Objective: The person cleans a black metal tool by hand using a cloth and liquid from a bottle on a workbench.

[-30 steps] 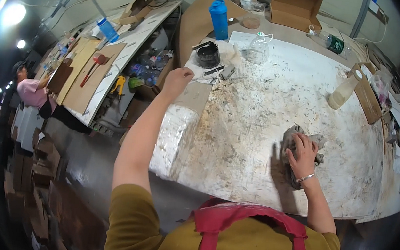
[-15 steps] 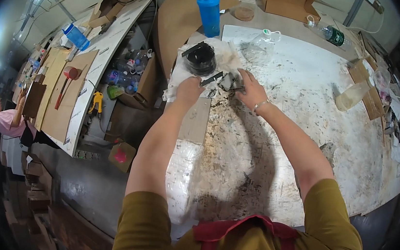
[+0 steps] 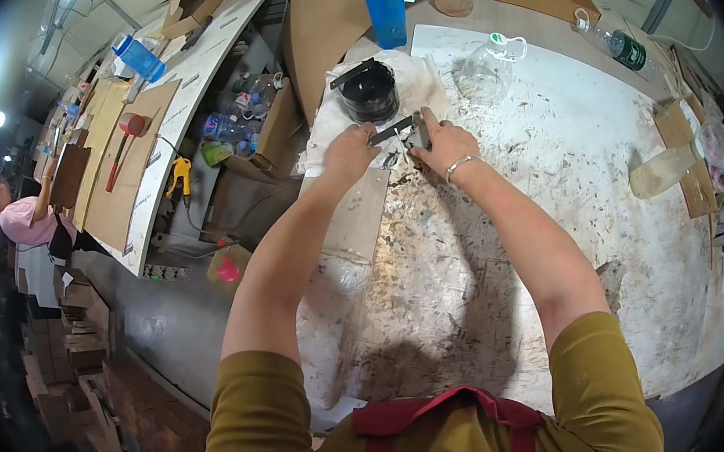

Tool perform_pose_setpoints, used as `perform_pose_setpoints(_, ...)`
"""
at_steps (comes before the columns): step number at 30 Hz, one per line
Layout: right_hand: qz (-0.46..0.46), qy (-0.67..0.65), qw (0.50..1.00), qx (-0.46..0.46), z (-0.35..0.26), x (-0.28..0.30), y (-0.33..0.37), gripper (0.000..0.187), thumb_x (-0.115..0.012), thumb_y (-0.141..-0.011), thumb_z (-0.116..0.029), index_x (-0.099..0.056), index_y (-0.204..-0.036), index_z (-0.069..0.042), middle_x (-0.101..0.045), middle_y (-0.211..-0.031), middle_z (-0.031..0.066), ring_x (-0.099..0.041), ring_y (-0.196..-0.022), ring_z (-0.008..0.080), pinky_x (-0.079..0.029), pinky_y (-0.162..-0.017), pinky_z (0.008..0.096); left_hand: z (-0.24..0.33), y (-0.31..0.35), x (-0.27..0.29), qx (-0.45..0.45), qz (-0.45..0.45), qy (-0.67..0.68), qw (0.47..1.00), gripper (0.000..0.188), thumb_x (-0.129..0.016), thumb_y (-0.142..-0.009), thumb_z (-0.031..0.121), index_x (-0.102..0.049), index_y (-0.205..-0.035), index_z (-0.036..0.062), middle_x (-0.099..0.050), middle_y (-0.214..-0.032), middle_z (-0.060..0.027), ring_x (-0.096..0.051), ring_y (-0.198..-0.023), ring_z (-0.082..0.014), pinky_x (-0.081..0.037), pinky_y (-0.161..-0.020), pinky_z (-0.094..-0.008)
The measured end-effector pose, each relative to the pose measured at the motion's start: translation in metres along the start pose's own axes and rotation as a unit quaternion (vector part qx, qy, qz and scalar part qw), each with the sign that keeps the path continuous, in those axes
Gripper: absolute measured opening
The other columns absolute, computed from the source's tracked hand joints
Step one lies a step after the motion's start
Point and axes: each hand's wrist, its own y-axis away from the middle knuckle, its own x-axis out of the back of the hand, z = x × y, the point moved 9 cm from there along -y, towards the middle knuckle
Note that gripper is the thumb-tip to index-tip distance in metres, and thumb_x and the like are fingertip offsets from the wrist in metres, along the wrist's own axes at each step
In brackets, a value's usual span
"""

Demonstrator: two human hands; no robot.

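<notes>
The stained table (image 3: pixel 579 178) was covered at its far left by a white cloth (image 3: pixel 325 136), on which a black pot (image 3: pixel 371 99) was set. Near the pot, 2 bare hands were held close together. A narrow black strip (image 3: pixel 391 131) was pinched at its near end by the left hand (image 3: pixel 351 152). By the right hand (image 3: pixel 450 147), a half-open grip was formed around a small grey piece (image 3: pixel 421 132); whether it was grasped could not be told.

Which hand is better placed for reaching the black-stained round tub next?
Probably left: the left hand is nearer the tub, though right by a flat black strip; the right hand is farther off, at a small grey block.
</notes>
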Motion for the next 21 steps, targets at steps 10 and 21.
perform_pose_setpoints(10, -0.021, 0.008, 1.000, -0.007, -0.003, 0.004, -0.003, 0.072, -0.063, -0.078, -0.038, -0.031, -0.136, -0.009, -0.059, -0.104, 0.0200, -0.058, -0.096, 0.0332, -0.047, -0.082, 0.0383, 0.002, 0.001, 0.001, 0.016, -0.003, 0.037, 0.999, 0.031, -0.066, -0.073, 0.016, -0.053, -0.100, 0.0061, -0.057, -0.091, -0.0160, -0.056, -0.086, -0.0332, -0.043, -0.075, -0.0393)
perform_pose_setpoints(21, 0.116, 0.111, 0.955, 0.249, -0.082, 0.016, -0.002, 0.017, -0.053, -0.076, -0.007, -0.062, -0.089, -0.013, -0.058, -0.094, 0.0054, -0.059, -0.091, 0.0239, -0.044, -0.077, 0.0383, -0.034, 0.001, -0.003, -0.014, -0.023, 0.081, 0.996, 0.030, -0.063, -0.074, 0.013, -0.061, -0.103, 0.0075, -0.060, -0.083, -0.0179, -0.058, -0.080, -0.0341, -0.046, -0.072, -0.0379)
